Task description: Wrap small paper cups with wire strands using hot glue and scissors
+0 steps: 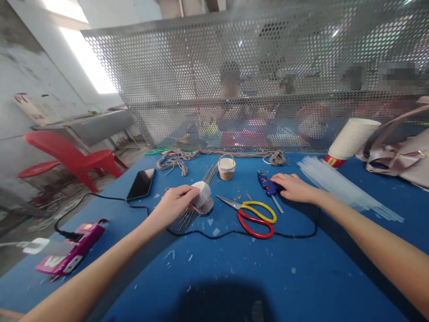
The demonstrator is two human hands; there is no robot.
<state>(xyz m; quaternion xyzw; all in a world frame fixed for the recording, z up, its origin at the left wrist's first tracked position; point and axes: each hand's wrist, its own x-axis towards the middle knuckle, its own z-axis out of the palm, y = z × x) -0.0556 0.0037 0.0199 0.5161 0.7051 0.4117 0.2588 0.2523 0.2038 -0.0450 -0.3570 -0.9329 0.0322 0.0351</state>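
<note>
Seen from the worker's head, a blue tabletop (335, 273) bore craft work in hand. The left hand (179, 200), just L of the middle, was pinched nearly shut, thumb and fingers holding a small white pleated cup (203, 197) tilted on its side, w/ a greyish band round its lower end. The right hand (292, 187), R of the middle, had its fingers curled round the handle of a blue hot-glue gun (267, 184), a pale stick jutting from its rear; grip strength couldn't be told. Btwn the hands and a bit farther off, a small tan basket w/ a white rim and thin arched handle (226, 174) stood upright and looked finished. By comparison, the held cup seemed approx. partway: band on, white pleats bare, no handle visible, so further covering and a handle were prob. left to do. Open scissors w/ one red and one yellow handle (239, 207) lay btwn the hands, blades pointing L toward the cup; thin grey rods (210, 175) lay under and beyond it. A thin black cable (231, 232) crossed just nearer than the scissors, a likely snag for the gun. The widest room for moving was near, w/ only pale scraps and a shadow there. Far side: grey cord (174, 157), then a perforated metal screen (187, 67) bounding reach. Translucent strips (348, 188) hemmed the R; a black phone (141, 183) and a magenta power strip (75, 254) lay toward the L edge.
</note>
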